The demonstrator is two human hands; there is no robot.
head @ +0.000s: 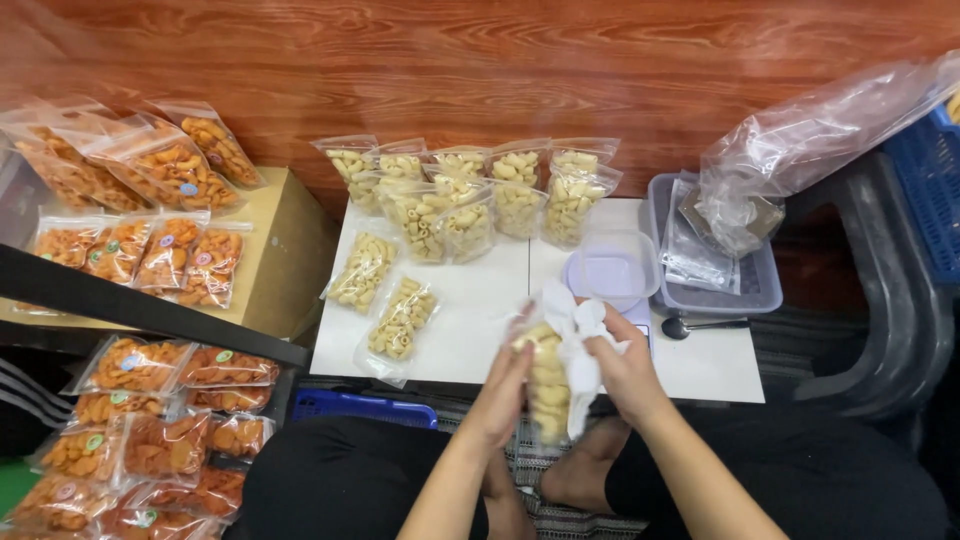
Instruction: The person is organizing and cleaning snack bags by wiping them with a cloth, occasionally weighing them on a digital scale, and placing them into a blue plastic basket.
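Observation:
Both my hands hold one clear plastic bag of pale macaroni-shaped snacks (pixel 548 385) upright in front of me, just past the near edge of a low white table (pixel 480 300). My left hand (pixel 500 392) presses the bag's left side. My right hand (pixel 625 368) grips its right side and crumpled open top. Two filled bags of the same pale snack (pixel 382 295) lie flat on the table to the left. Several more filled bags (pixel 470 195) stand in a row along the table's far edge.
A clear plastic tub (pixel 612 270) sits on a small scale beside a metal spoon (pixel 690 326). A grey tray (pixel 715 290) holds empty bags and a large crumpled plastic bag (pixel 800 140). Orange snack packs (pixel 150 250) cover a cardboard box and the floor at left. A blue crate (pixel 925 190) is far right.

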